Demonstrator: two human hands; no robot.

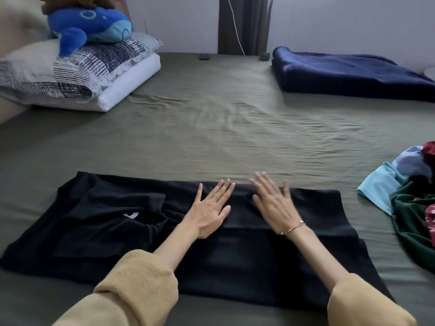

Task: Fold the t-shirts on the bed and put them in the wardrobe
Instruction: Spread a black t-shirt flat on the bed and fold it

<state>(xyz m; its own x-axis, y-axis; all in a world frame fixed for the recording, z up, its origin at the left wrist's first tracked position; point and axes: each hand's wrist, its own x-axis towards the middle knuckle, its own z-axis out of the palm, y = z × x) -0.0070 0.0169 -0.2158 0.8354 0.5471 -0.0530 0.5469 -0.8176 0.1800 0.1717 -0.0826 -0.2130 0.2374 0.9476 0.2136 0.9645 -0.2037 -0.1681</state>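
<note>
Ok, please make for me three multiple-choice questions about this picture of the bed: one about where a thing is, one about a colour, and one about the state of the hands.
1. Where does the blue plush toy lie?
A. on the stacked pillows
B. on the dark blue blanket
C. on the black t-shirt

2. What colour is the t-shirt under the hands?
A. white
B. black
C. yellow

3. How are the two hands?
A. both gripping a hanger
B. both in fists above the bed
C. both flat, fingers straight, on the shirt

Answers:
1 A: the toy rests on the pillows, far left.
2 B: the t-shirt is black.
3 C: the left hand and the right hand press it with straight fingers.
</note>
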